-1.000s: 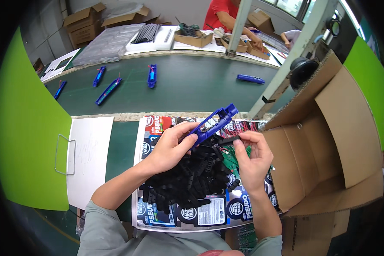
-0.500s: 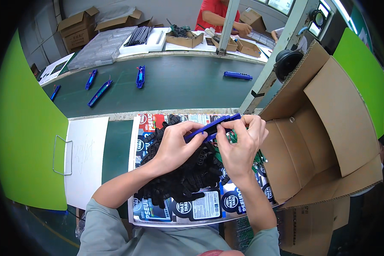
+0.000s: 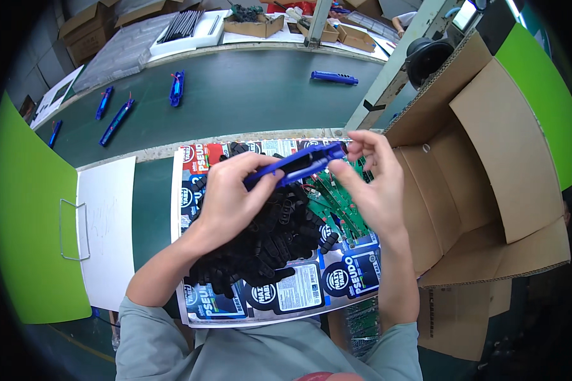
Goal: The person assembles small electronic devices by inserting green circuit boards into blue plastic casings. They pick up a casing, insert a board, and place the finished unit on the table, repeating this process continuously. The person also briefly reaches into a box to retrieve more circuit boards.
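My left hand is closed on a long, hollow blue plastic shell, thumb on the near side, holding it tilted with its right end higher. Small dark openings show along the shell. My right hand hovers at the shell's right end, its thumb and fingers spread apart; whether a fingertip still touches the shell is hard to tell. Below my left hand lies a heap of small black plastic parts. Green circuit boards with thin wires lie beneath my right hand. Both piles rest on a printed sheet.
A large open cardboard box stands at the right, beside a metal post. Several blue shells, including one at the right, lie on the green belt beyond. A white paper and a green panel are at the left.
My right hand has spread its fingers and drawn back from the blue shell, which it was pinching. The shell now shows its hollow side more. The whole view has shifted.
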Demonstrator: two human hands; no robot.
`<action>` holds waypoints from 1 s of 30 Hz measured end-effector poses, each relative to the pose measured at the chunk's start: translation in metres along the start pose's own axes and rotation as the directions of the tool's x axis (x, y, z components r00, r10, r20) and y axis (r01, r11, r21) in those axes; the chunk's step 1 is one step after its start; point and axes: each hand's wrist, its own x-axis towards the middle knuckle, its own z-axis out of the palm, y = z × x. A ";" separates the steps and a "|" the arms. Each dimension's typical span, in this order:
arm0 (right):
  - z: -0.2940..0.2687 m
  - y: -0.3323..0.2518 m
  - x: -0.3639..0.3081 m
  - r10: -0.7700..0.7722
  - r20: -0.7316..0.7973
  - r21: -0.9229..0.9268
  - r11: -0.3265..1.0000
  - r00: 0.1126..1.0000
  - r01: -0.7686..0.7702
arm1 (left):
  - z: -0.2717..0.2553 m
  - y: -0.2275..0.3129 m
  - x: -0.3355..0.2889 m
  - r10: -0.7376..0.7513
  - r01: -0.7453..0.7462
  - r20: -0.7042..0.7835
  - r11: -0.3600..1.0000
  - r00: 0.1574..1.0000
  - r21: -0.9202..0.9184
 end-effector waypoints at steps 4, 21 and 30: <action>-0.013 0.024 -0.021 0.084 0.140 -0.279 0.959 0.987 -0.042 | -0.015 -0.019 -0.004 -0.248 0.254 0.061 0.958 0.967 -0.135; 0.019 0.023 -0.038 0.142 0.242 -0.461 0.887 0.960 -0.015 | -0.015 -0.022 -0.003 -0.246 0.260 0.088 0.936 0.965 -0.236; -0.011 0.021 -0.025 0.385 0.235 0.197 0.880 0.892 -0.432 | -0.019 -0.018 -0.002 -0.333 0.390 0.210 0.845 0.919 -0.366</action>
